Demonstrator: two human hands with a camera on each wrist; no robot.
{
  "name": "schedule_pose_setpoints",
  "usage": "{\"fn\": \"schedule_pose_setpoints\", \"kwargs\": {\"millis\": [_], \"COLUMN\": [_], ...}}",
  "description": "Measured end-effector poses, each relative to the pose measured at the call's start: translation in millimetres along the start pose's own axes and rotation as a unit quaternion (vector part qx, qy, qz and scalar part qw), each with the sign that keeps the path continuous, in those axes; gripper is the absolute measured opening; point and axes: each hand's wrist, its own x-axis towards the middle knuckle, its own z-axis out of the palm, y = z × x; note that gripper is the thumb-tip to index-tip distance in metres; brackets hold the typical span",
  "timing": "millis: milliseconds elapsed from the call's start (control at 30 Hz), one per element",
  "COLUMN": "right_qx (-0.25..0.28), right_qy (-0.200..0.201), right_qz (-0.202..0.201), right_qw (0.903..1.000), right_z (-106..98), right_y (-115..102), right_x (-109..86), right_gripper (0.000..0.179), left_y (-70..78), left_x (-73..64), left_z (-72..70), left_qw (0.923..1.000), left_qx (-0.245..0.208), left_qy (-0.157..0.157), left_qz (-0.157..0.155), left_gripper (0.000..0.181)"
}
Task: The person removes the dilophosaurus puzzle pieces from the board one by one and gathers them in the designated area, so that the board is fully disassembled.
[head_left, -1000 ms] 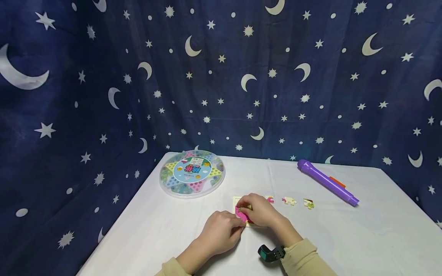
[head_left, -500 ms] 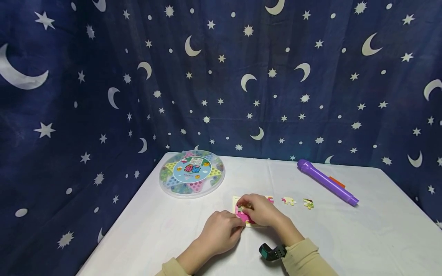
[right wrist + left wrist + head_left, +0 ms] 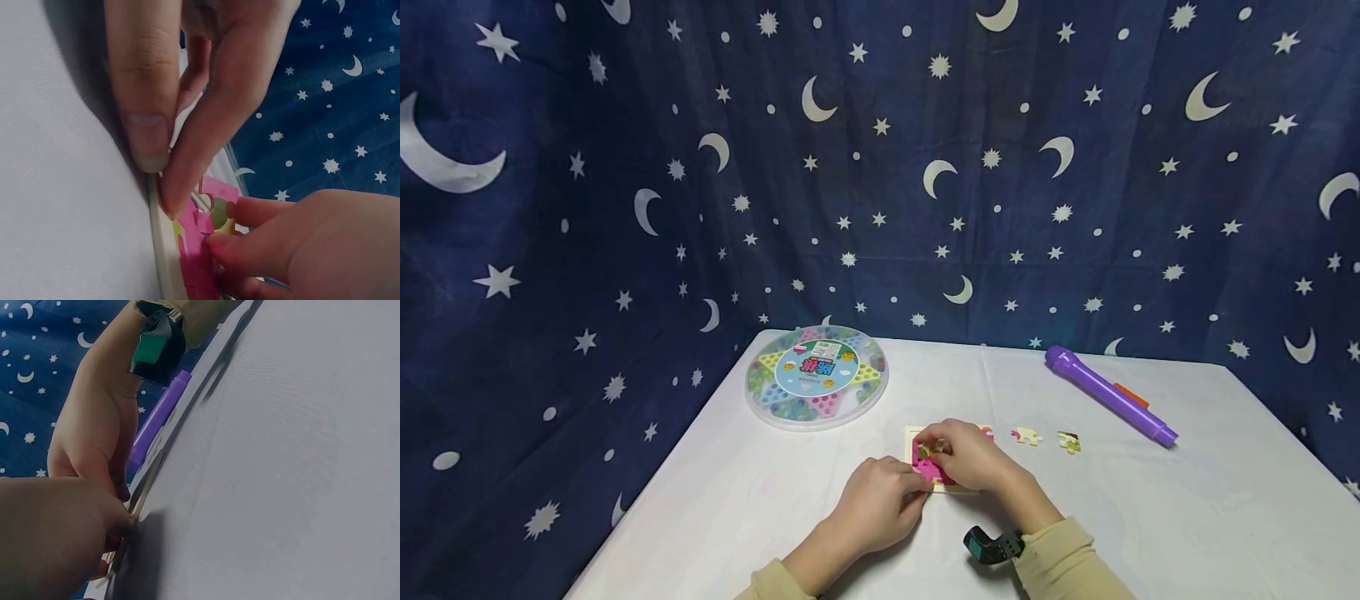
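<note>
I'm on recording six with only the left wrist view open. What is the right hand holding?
Observer: The right wrist view shows the right hand pinching a puzzle piece with green on it.
Operator: Any others lying to the right of that hand?
Observer: Yes. In the head view, a mostly pale loose piece and a greenish loose piece lie there in full view.
Operator: And on the left side?
Observer: A round game box with a coloured star pattern lies beyond the left hand, to its left.

Pink puzzle (image 3: 195, 256), cream frame (image 3: 165, 256), white bench (image 3: 1150, 517).
Purple microphone (image 3: 1105, 396), orange switch (image 3: 1132, 395); navy curtain (image 3: 895, 183), white moon-and-star print; tan sleeve (image 3: 1067, 562).
</note>
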Motion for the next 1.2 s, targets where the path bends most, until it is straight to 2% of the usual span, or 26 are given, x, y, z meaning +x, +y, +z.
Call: {"fn": "schedule_pose_setpoints", "kwargs": {"millis": [133, 300, 400, 667, 900, 1200], "right_qx": [0.016, 0.026, 0.048, 0.106, 0.135, 0.120], "right_qy": [-0.004, 0.010, 0.013, 0.011, -0.012, 0.021], "right_qz": [-0.001, -0.020, -0.016, 0.034, 0.051, 0.081], "right_qw": [0.9999, 0.9994, 0.9987, 0.9937, 0.9895, 0.9893], "right_z": [-1.1, -1.3, -2.2, -21.4, -26.5, -37.7], "right_y": [1.3, 3.8, 6.1, 24.1, 39.1, 55.8], "right_x": [-0.8, 0.8, 2.3, -9.6, -24.0, -37.5], "right_gripper": [0.022, 0.009, 0.003, 0.008, 0.014, 0.019], "left_y": [-0.1, 0.1, -0.1, -0.5, -0.3, -2.2], "left_x": [-1.4, -1.0, -1.4, -0.9, -2.4, -2.9], "left_z": [-0.4, -0.3, -0.6, -1.9, -0.1, 1.9], "left_qw": [1.0000, 0.9999, 0.9999, 0.9972, 0.9965, 0.9959], "left_qx": [-0.001, 0.002, 0.007, 0.007, 0.014, 0.018], "left_qy": [-0.006, -0.007, -0.004, -0.004, 0.016, 0.023], "left_qz": [-0.004, -0.008, -0.015, -0.074, -0.081, -0.086], "left_gripper": [0.005, 0.006, 0.006, 0.007, 0.005, 0.006]}}
